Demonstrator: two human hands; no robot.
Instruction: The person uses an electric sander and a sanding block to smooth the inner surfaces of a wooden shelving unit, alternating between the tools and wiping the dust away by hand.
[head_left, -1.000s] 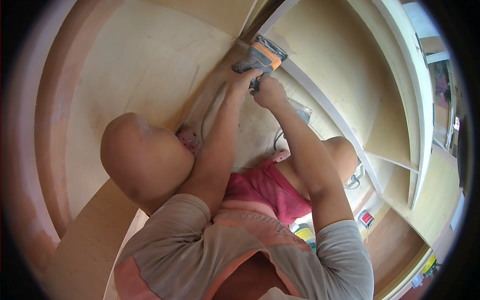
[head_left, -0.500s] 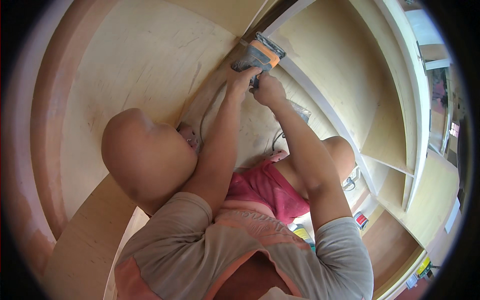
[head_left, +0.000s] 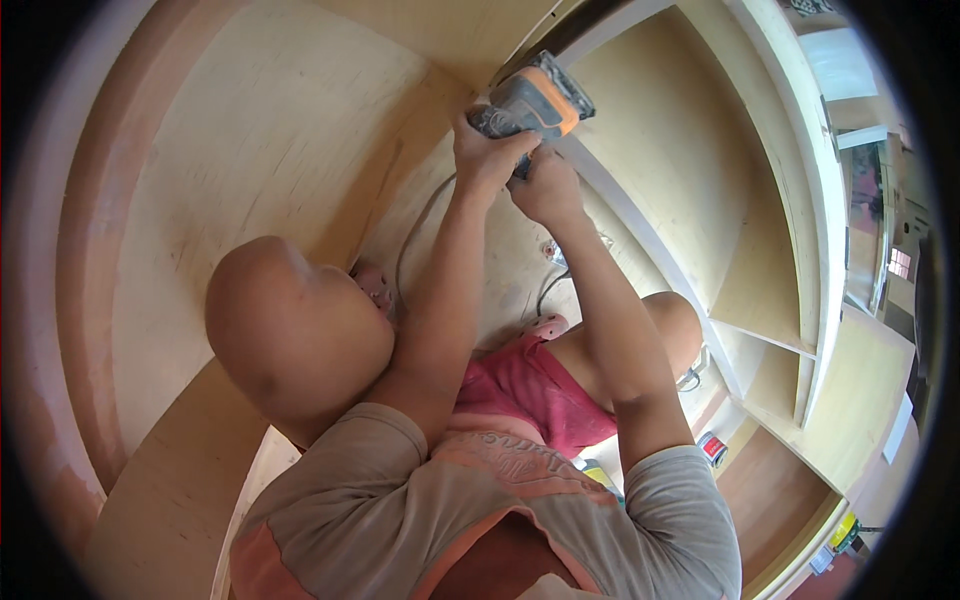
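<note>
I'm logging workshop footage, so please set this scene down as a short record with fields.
Tool: orange-and-grey power sander
Left hand: grips the sander's body
Right hand: grips its rear end
Contact with wood: cannot tell
Left side: pale wooden panel
Right side: open wooden compartment
Lower right: red-labelled can
Footwear: pink perforated clogs
</note>
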